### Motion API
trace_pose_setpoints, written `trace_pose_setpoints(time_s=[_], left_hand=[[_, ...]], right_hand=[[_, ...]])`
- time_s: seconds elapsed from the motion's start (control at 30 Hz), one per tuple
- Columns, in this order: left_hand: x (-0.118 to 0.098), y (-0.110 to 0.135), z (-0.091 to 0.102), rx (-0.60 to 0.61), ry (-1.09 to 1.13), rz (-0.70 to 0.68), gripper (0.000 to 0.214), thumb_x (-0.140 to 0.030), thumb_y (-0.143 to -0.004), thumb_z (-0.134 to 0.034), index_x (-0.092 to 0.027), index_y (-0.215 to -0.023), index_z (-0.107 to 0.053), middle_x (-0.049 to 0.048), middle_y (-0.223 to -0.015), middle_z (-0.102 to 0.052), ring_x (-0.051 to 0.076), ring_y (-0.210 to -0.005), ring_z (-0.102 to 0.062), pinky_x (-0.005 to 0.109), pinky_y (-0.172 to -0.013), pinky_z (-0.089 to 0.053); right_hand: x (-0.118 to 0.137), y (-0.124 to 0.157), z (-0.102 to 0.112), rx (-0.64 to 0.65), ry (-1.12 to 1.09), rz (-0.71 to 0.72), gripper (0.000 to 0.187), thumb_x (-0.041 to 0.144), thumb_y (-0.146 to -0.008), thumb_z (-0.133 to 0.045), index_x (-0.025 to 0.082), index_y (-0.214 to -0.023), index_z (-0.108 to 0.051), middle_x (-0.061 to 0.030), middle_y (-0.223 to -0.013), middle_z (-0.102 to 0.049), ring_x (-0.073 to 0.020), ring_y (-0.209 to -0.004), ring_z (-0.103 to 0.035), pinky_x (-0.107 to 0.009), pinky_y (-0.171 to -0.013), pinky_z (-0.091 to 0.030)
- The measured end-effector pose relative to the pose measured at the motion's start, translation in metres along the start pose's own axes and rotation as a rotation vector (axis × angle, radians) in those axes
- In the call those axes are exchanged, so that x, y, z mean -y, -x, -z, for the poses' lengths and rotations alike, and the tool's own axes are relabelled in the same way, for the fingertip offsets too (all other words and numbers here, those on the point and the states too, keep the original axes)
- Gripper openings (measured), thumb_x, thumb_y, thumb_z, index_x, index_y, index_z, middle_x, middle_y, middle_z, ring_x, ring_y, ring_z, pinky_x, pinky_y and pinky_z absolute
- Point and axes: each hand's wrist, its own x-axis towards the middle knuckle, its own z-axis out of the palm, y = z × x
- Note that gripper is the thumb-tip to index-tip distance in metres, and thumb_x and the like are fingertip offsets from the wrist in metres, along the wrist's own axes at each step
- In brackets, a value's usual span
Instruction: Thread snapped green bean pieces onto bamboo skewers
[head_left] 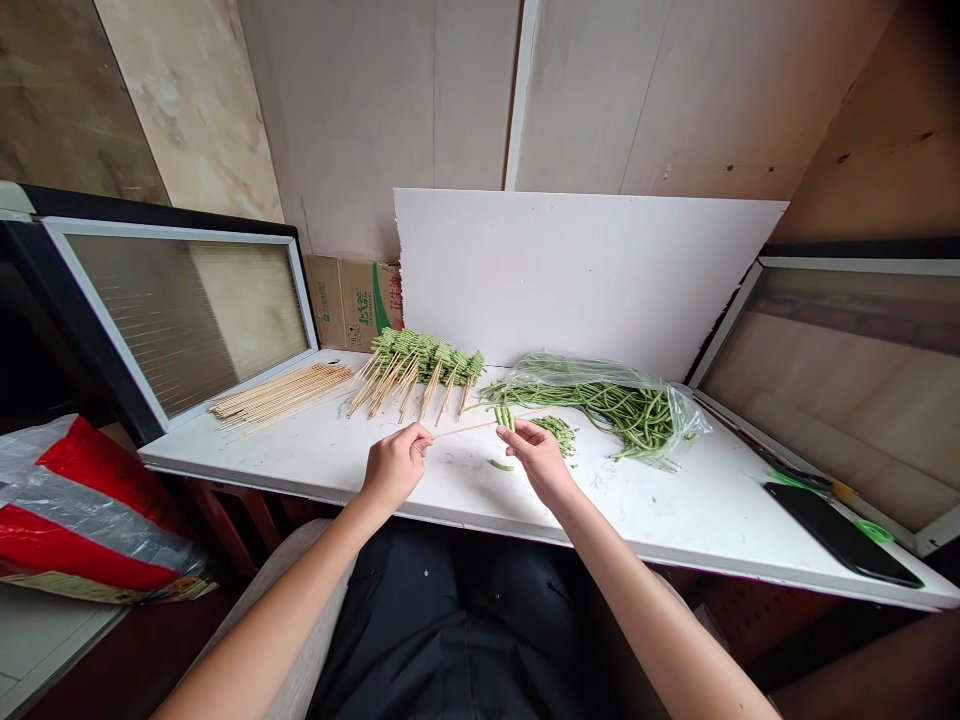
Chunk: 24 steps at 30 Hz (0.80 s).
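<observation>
My left hand [395,463] pinches one end of a thin bamboo skewer [466,429] above the white table. My right hand [538,455] is closed on short green bean pieces [505,415], which sit side by side at the skewer's other end. Below my hands, one loose bean piece [501,465] lies on the tabletop. Just beyond my right hand is a small pile of cut bean pieces [556,432]. Long whole green beans [637,412] spill from a clear plastic bag [679,405] behind it. Several skewers loaded with bean pieces [424,352] are stacked at the back.
Bare bamboo skewers [281,394] lie in a bundle at the left of the white table [615,525]. A cardboard box [349,300] and a white board [570,270] stand behind. At the right are a black phone [840,533] and a green ring-shaped item [874,531]. Framed panels flank both sides.
</observation>
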Motion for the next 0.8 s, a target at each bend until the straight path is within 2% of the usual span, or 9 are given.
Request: trace_pose_setpoints(time_s=[0.2,0.33,0.4,0.5,0.57,0.63,0.8], left_hand=[[-0.002,0.002,-0.001,0.003,-0.029,0.004,0.022,-0.011,-0.092,-0.053,-0.025,-0.088,-0.069,-0.0002,-0.076,-0.077,0.020,-0.074,-0.074,0.026,-0.065,-0.046],[-0.002,0.002,-0.001,0.003,-0.050,-0.003,0.023,-0.009,-0.091,-0.053,-0.025,-0.089,-0.069,-0.0004,-0.080,-0.079,0.020,-0.079,-0.075,0.026,-0.067,-0.047],[0.001,0.001,-0.001,-0.001,-0.046,0.005,0.022,-0.011,-0.093,-0.053,-0.025,-0.090,-0.069,-0.0001,-0.080,-0.078,0.020,-0.078,-0.074,0.026,-0.067,-0.048],[0.009,-0.001,-0.001,-0.006,-0.028,0.034,0.019,-0.015,-0.095,-0.053,-0.025,-0.091,-0.068,-0.0001,-0.078,-0.077,0.020,-0.074,-0.072,0.027,-0.068,-0.047],[0.014,-0.002,-0.003,-0.003,-0.018,0.058,0.018,-0.015,-0.095,-0.054,-0.025,-0.092,-0.068,-0.0003,-0.077,-0.076,0.020,-0.072,-0.071,0.027,-0.067,-0.047],[0.018,-0.003,-0.005,0.002,-0.009,0.073,0.018,-0.015,-0.095,-0.054,-0.025,-0.092,-0.068,-0.0001,-0.077,-0.076,0.020,-0.073,-0.071,0.027,-0.067,-0.046],[0.021,-0.002,-0.008,0.008,-0.009,0.073,0.017,-0.015,-0.094,-0.055,-0.025,-0.092,-0.068,0.0002,-0.077,-0.076,0.021,-0.073,-0.071,0.027,-0.067,-0.046]], right_hand=[[-0.006,-0.001,-0.004,-0.076,-0.060,-0.051,0.045,0.049,-0.058,-0.101,0.021,-0.078,-0.071,-0.0004,-0.078,-0.061,-0.0144,-0.070,-0.051,-0.028,-0.057,-0.044],[-0.006,-0.002,-0.003,-0.096,-0.046,-0.030,0.049,0.049,-0.060,-0.100,0.022,-0.090,-0.073,0.0014,-0.075,-0.061,-0.0137,-0.064,-0.051,-0.029,-0.057,-0.044],[-0.006,-0.004,0.003,-0.030,0.007,-0.006,0.054,0.050,-0.063,-0.098,0.022,-0.102,-0.075,0.0011,-0.076,-0.064,-0.0154,-0.066,-0.055,-0.030,-0.061,-0.046],[-0.010,-0.010,0.022,0.226,0.259,0.028,0.062,0.047,-0.063,-0.098,0.022,-0.115,-0.078,-0.0042,-0.088,-0.075,-0.0211,-0.079,-0.065,-0.032,-0.069,-0.050],[-0.016,-0.015,0.035,0.308,0.526,0.084,0.052,0.045,-0.062,-0.098,0.023,-0.107,-0.083,-0.0070,-0.091,-0.078,-0.0238,-0.081,-0.066,-0.034,-0.071,-0.049],[-0.025,-0.018,0.042,0.273,0.737,0.157,0.034,0.042,-0.065,-0.095,0.025,-0.093,-0.086,-0.0081,-0.086,-0.078,-0.0249,-0.077,-0.064,-0.036,-0.070,-0.048],[-0.041,-0.018,0.041,0.281,0.923,0.268,0.003,0.027,-0.077,-0.083,0.028,-0.077,-0.086,-0.0081,-0.079,-0.078,-0.0272,-0.076,-0.065,-0.037,-0.072,-0.046]])
